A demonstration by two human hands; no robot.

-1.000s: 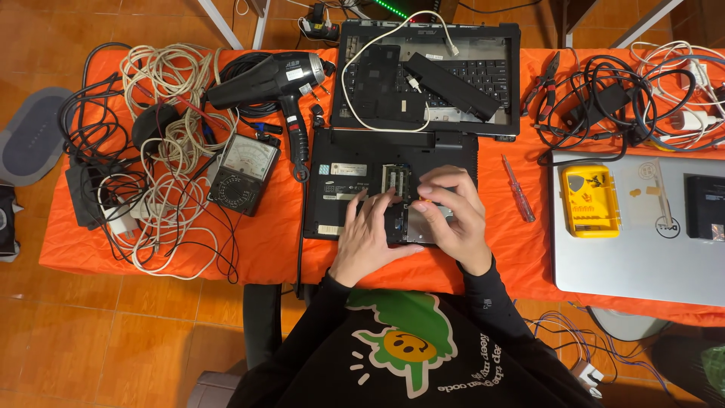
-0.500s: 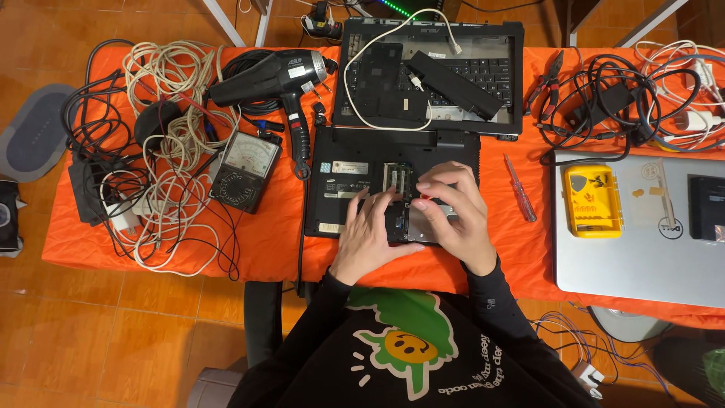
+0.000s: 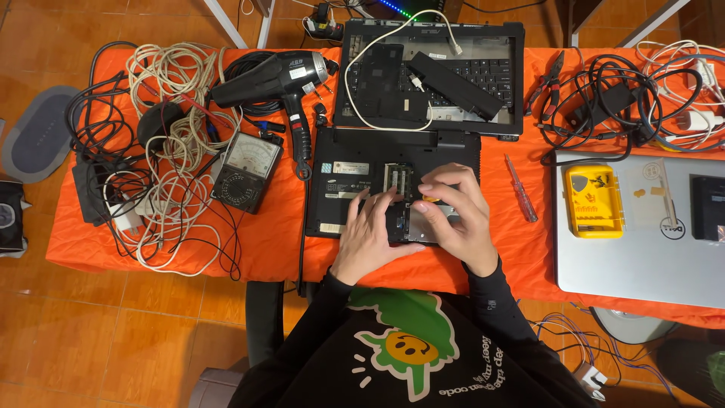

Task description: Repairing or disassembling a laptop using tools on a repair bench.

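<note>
Both hands are working on the laptop base (image 3: 355,170), a black one lying bottom-up at the table's near-middle edge with a panel off and a memory slot (image 3: 398,178) showing. Left hand (image 3: 371,236) is lying flat on the base, fingers spread, fingertips touching the open bay, pinching nothing. Right hand (image 3: 455,215) is curling over the bay, fingers bunched together and pressing down; whether it is pinching a part underneath, cannot tell. The table is wearing an orange cloth (image 3: 272,234), sagging over the near edge. Behind the base a second black laptop (image 3: 483,72) is lying open, with a loose black cover (image 3: 377,72), a long battery (image 3: 457,85) and a white cable (image 3: 362,64) sitting on it. To the left a black hair dryer (image 3: 272,79) is lying near an analog multimeter (image 3: 245,170), beside a tangle of white and black cables (image 3: 158,143). To the right a red screwdriver (image 3: 521,189) is lying just beside the base, then a silver laptop (image 3: 642,249) carrying a yellow case (image 3: 595,200); pliers (image 3: 550,75) and more black cords (image 3: 612,98) are sitting at the far right. The floor (image 3: 113,332) is showing orange-brown tile.
</note>
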